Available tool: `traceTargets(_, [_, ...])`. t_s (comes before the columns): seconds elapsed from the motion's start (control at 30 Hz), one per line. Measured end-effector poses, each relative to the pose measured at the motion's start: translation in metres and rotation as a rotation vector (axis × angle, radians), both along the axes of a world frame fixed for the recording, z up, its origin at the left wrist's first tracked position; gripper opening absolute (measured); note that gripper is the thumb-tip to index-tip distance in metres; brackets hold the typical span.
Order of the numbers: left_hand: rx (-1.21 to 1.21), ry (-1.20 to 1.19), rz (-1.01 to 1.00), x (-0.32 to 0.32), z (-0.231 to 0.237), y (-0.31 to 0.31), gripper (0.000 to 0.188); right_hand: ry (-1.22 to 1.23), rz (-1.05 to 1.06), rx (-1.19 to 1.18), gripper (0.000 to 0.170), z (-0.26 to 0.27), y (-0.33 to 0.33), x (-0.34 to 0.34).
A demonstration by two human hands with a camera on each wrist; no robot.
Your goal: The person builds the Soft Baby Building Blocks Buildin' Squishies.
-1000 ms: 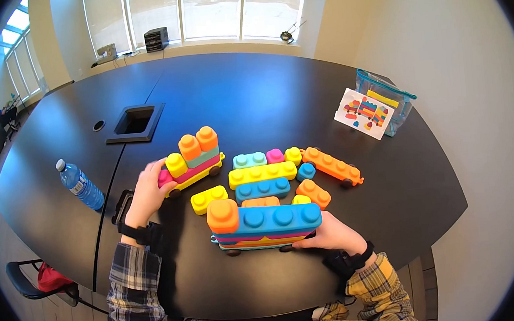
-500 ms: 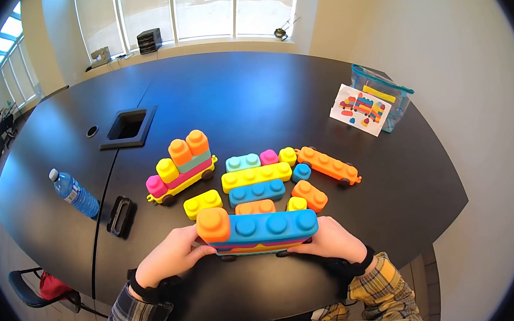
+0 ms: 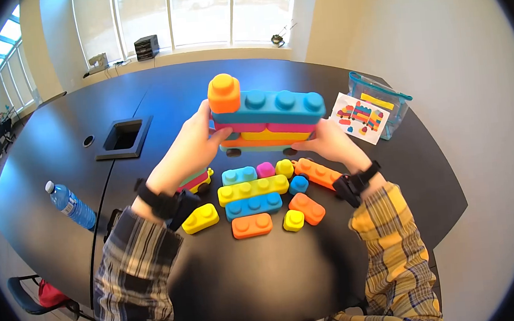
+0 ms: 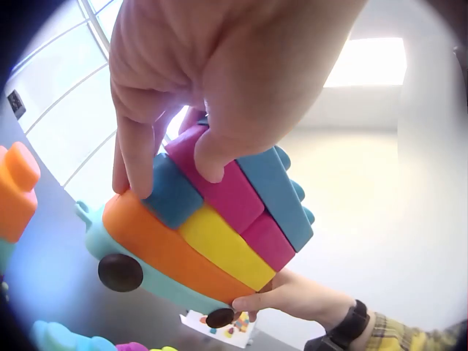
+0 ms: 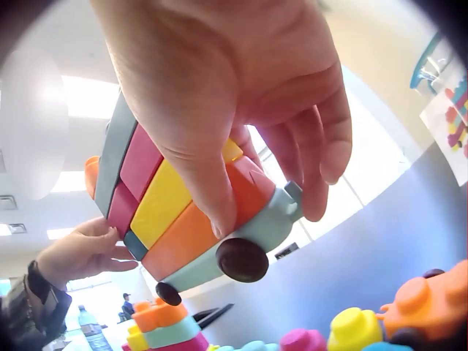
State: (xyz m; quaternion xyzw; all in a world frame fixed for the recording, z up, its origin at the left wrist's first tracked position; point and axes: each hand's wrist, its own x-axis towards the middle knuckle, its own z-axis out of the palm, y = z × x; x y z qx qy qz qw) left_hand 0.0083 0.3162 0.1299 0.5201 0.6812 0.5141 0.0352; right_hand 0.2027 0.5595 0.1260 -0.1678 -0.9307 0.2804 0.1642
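Both hands hold a toy train car (image 3: 270, 136) built of stacked blocks, raised above the table. Its wheeled light-teal base carries orange, yellow, magenta and blue layers, with an orange block (image 3: 224, 96) on top at the left end. My left hand (image 3: 190, 147) grips the left end, its thumb on a magenta block (image 4: 223, 183) in the left wrist view. At the other end my right hand (image 3: 335, 144) grips low, thumb against the orange layer (image 5: 186, 234) in the right wrist view. A second block car (image 3: 197, 181) stands partly hidden behind the left wrist.
Loose blocks, among them a long yellow one (image 3: 253, 189), lie below the raised car. An orange wheeled base (image 3: 318, 173) sits to their right. A picture card (image 3: 360, 118) leans on a clear bag (image 3: 396, 111). A water bottle (image 3: 71, 204) stands left, near a table socket opening (image 3: 125, 137).
My left hand left the second car and took the left end of the stacked car. Both hands then lifted that car up and forward off the table, uncovering blocks behind it.
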Motion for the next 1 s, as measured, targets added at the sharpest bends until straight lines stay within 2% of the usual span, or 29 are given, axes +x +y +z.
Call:
traceTargets(0.07, [-0.045, 0.003, 0.031, -0.02, -0.009, 0.02, 0.045, -0.008, 0.016, -0.024, 0.051, -0.025, 0.024, -0.026])
traceTargets(0.13, [-0.092, 0.006, 0.063, -0.038, -0.022, 0.036, 0.049, -0.029, 0.031, -0.055, 0.051, -0.043, 0.037, -0.043])
traceTargets(0.17, [-0.132, 0.104, 0.106, -0.049, -0.031, 0.042, 0.051, -0.05, 0.044, -0.087, 0.051, -0.052, 0.043, -0.05])
traceTargets(0.2, [-0.172, 0.201, 0.149, -0.052, -0.031, 0.045, 0.054, -0.039, 0.046, -0.104, 0.052, -0.059, 0.046, -0.056])
traceTargets(0.3, [-0.227, 0.221, 0.265, -0.05, -0.036, 0.049, 0.055, -0.087, 0.064, -0.115, 0.056, -0.08, 0.053, -0.069])
traceTargets(0.37, [-0.197, 0.235, 0.239, -0.044, -0.035, 0.046, 0.056, -0.094, 0.093, -0.092, 0.056, -0.092, 0.059, -0.073])
traceTargets(0.47, [-0.24, 0.204, 0.268, -0.038, -0.03, 0.043, 0.056, -0.144, 0.1, -0.174, 0.056, -0.095, 0.057, -0.073])
traceTargets(0.63, [-0.292, 0.233, 0.189, -0.042, -0.027, 0.038, 0.052, -0.216, 0.149, -0.275, 0.056, -0.099, 0.059, -0.067])
traceTargets(1.0, [-0.329, 0.294, 0.154, -0.032, -0.022, 0.027, 0.046, -0.317, 0.148, -0.236, 0.059, -0.09, 0.048, -0.054])
